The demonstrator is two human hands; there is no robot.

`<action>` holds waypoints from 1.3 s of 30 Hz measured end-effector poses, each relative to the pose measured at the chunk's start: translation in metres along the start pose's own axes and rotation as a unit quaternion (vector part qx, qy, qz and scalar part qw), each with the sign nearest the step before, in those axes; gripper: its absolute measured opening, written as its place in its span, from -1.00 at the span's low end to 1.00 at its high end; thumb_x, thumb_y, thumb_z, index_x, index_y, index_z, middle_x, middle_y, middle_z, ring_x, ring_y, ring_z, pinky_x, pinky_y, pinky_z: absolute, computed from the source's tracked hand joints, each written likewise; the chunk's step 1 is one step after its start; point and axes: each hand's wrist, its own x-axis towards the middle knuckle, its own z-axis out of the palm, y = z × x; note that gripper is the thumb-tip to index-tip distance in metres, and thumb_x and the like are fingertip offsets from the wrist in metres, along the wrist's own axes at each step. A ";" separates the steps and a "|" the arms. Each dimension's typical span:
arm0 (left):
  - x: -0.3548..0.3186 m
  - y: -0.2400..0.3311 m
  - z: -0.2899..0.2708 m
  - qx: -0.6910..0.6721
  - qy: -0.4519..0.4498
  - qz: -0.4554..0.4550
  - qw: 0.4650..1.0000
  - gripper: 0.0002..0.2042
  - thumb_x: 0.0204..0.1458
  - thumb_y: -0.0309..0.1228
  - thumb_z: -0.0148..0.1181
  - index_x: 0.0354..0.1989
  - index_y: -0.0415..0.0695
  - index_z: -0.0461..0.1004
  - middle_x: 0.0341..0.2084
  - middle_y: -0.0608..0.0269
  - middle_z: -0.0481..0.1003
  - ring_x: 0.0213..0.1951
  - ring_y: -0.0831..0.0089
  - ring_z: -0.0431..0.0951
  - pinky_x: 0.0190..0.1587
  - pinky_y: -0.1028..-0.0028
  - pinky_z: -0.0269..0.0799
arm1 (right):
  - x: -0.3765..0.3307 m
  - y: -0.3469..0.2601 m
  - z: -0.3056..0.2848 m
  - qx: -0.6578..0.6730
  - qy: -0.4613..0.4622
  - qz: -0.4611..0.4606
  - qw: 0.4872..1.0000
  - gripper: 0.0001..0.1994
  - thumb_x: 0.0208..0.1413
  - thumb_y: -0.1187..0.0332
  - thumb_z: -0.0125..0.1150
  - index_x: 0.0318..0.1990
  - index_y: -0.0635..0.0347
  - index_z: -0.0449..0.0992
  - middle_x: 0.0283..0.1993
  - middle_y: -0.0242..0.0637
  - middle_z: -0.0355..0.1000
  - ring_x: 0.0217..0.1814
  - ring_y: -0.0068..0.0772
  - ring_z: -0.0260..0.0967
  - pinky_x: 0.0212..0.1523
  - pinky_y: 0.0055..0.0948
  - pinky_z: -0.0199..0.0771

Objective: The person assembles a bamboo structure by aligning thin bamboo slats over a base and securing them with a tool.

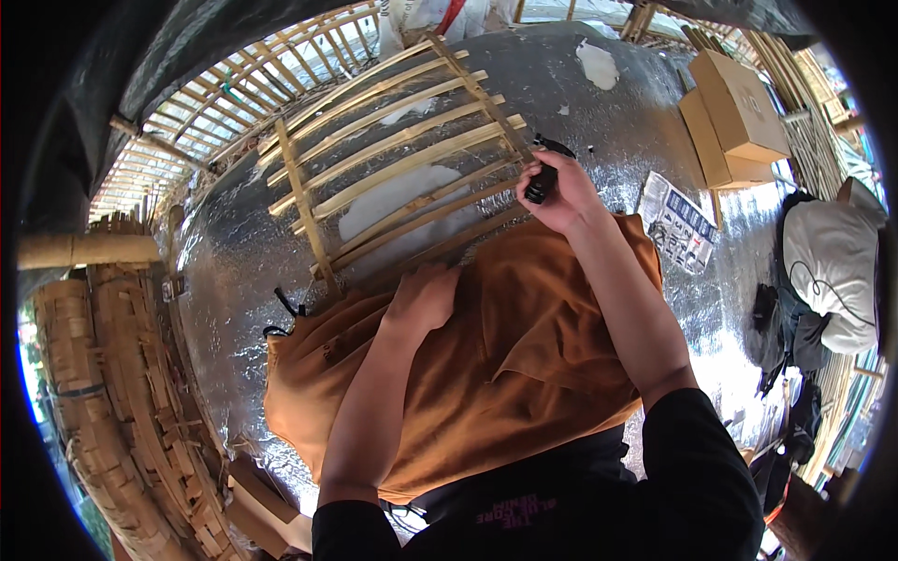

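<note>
On rust-brown fabric (552,309) over the lap, resting the left hand (427,295) with bent fingers, cannot tell if gripping. Clasping a black handheld tool (541,183) in the closed right hand (567,194), by a slatted bamboo frame's (302,194) near right corner.

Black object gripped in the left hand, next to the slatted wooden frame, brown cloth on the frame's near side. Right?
Wrong hand: the head view shows the black object in the right hand, not the left hand. It is next to the slatted wooden frame, with brown cloth on the near side.
</note>
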 end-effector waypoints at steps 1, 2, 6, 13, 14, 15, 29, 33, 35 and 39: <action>0.001 -0.004 0.002 -0.003 0.006 -0.008 1.000 -0.64 0.00 -0.56 -0.01 0.02 -0.21 0.46 -0.15 -0.05 0.54 -0.04 0.00 0.52 0.03 0.11 0.44 | 0.001 -0.001 0.001 -0.004 0.002 0.002 1.000 -0.92 0.21 0.46 0.08 -0.29 0.14 0.31 -0.43 -0.38 0.28 -0.40 -0.50 0.27 -0.32 -0.40 0.41; -0.001 -0.007 0.005 -0.009 0.012 -0.026 1.000 -0.67 0.01 -0.55 -0.02 -0.02 -0.20 0.49 -0.17 -0.05 0.55 -0.05 0.01 0.53 0.02 0.11 0.45 | 0.001 0.000 0.001 0.000 -0.006 0.007 1.000 -0.92 0.20 0.47 0.09 -0.29 0.16 0.31 -0.43 -0.37 0.28 -0.39 -0.49 0.27 -0.32 -0.40 0.41; -0.003 -0.021 0.019 -0.017 0.018 -0.078 0.997 -0.70 0.06 -0.46 -0.01 -0.04 -0.17 0.50 -0.16 -0.06 0.56 -0.06 -0.02 0.54 -0.01 0.11 0.47 | 0.001 0.008 0.008 0.024 0.005 0.045 0.999 -0.92 0.21 0.47 0.09 -0.29 0.19 0.31 -0.44 -0.35 0.29 -0.39 -0.49 0.27 -0.29 -0.40 0.40; -0.006 -0.011 0.004 -0.102 0.027 -0.141 0.984 -0.58 0.17 -0.33 -0.05 0.20 -0.15 0.33 -0.12 -0.09 0.55 -0.05 -0.04 0.55 -0.02 0.10 0.48 | 0.002 0.001 0.000 0.032 0.010 0.086 0.996 -0.89 0.26 0.44 0.07 -0.30 0.24 0.30 -0.40 -0.37 0.28 -0.37 -0.51 0.28 -0.24 -0.42 0.38; -0.007 -0.012 0.002 -0.108 -0.017 -0.156 0.982 -0.56 0.19 -0.31 -0.06 0.25 -0.14 0.28 -0.10 -0.09 0.55 -0.04 -0.04 0.55 -0.01 0.09 0.48 | 0.000 0.005 0.007 0.031 0.015 0.084 0.996 -0.89 0.27 0.44 0.06 -0.30 0.24 0.30 -0.39 -0.37 0.27 -0.36 -0.51 0.28 -0.24 -0.42 0.38; -0.006 -0.012 0.003 -0.114 -0.062 -0.167 0.977 -0.53 0.21 -0.30 -0.08 0.29 -0.14 0.22 -0.08 -0.08 0.55 -0.03 -0.04 0.55 -0.01 0.09 0.48 | -0.002 0.007 0.010 0.033 0.020 0.081 0.996 -0.89 0.28 0.44 0.05 -0.29 0.24 0.30 -0.38 -0.38 0.26 -0.36 -0.51 0.28 -0.24 -0.43 0.37; 0.005 -0.021 0.021 0.045 0.100 -0.123 0.986 -0.56 0.24 -0.23 -0.03 0.23 -0.18 0.29 0.25 -0.13 0.27 0.25 0.01 0.32 0.22 0.00 0.29 | -0.003 -0.002 0.009 0.036 0.009 0.096 0.995 -0.89 0.28 0.43 0.04 -0.29 0.22 0.28 -0.39 -0.39 0.26 -0.34 -0.51 0.27 -0.22 -0.40 0.37; 0.006 -0.021 0.006 -0.050 -0.038 -0.184 0.981 -0.59 0.22 -0.19 0.01 0.15 -0.16 0.36 0.04 -0.10 0.46 0.08 -0.01 0.48 0.09 0.04 0.42 | -0.003 -0.001 0.008 0.039 0.011 0.093 0.995 -0.90 0.27 0.45 0.04 -0.29 0.21 0.28 -0.39 -0.38 0.25 -0.34 -0.50 0.27 -0.22 -0.39 0.37; 0.007 -0.023 0.013 -0.051 -0.042 -0.184 0.981 -0.60 0.21 -0.18 0.02 0.13 -0.16 0.38 -0.03 -0.08 0.50 0.03 -0.02 0.51 0.05 0.05 0.44 | -0.005 0.000 0.010 0.038 0.012 0.099 0.994 -0.90 0.27 0.45 0.04 -0.29 0.22 0.28 -0.39 -0.38 0.25 -0.34 -0.50 0.27 -0.22 -0.39 0.37; 0.005 -0.020 0.008 -0.065 -0.045 -0.194 0.978 -0.59 0.20 -0.14 0.03 0.10 -0.16 0.39 -0.12 -0.07 0.54 -0.03 -0.04 0.55 -0.01 0.05 0.48 | -0.004 0.001 0.010 0.030 0.016 0.094 0.995 -0.88 0.28 0.42 0.03 -0.24 0.27 0.28 -0.37 -0.37 0.24 -0.35 -0.53 0.28 -0.24 -0.39 0.38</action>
